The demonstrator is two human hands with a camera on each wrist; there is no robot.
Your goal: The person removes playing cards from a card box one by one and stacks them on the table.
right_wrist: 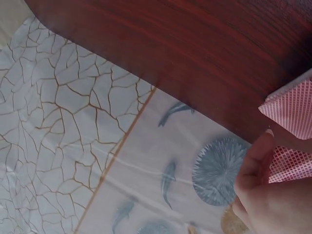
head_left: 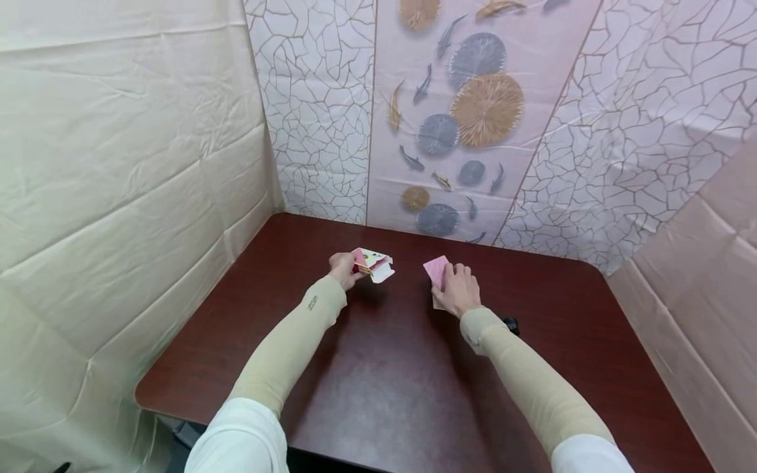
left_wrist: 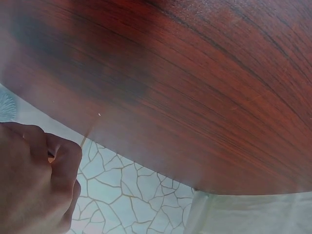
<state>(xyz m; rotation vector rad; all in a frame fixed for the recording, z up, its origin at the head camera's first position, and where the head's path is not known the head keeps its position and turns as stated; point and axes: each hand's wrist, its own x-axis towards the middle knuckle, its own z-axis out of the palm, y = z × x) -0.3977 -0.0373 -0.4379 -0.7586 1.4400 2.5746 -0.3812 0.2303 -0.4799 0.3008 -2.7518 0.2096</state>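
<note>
Nearest me, white shirt sleeves [head_left: 242, 437] run into long cream fabric arm covers [head_left: 290, 345], both stretched over a dark red-brown wood-grain table [head_left: 367, 374]. A small black object [head_left: 511, 324] shows beside the right wrist; can't tell what it is. Further out, my right hand [head_left: 460, 292] has its fingers bent over thin pink-and-white patterned playing cards [head_left: 436, 268], gripping them over the table right of centre; from the right wrist I see two patterned pieces, but can't tell whether they make one stack or two. My left hand [head_left: 344, 269] pinches a small white, pink and red printed cardboard box [head_left: 374, 257] by its side, flaps out, apparently above the tabletop given the shadow below; the left wrist view hardly shows it, and I can't read whether anything is inside. Box and cards sit apart, box left, cards right. Risks, as I judge it: a loose right grip could let the cards fan and slip; too hard a left pinch could crush the thin box walls; a bent flap could snag a card edge if the two meet. Behind, a printed cloth backdrop [head_left: 319, 131] with fish and round motifs.
</note>
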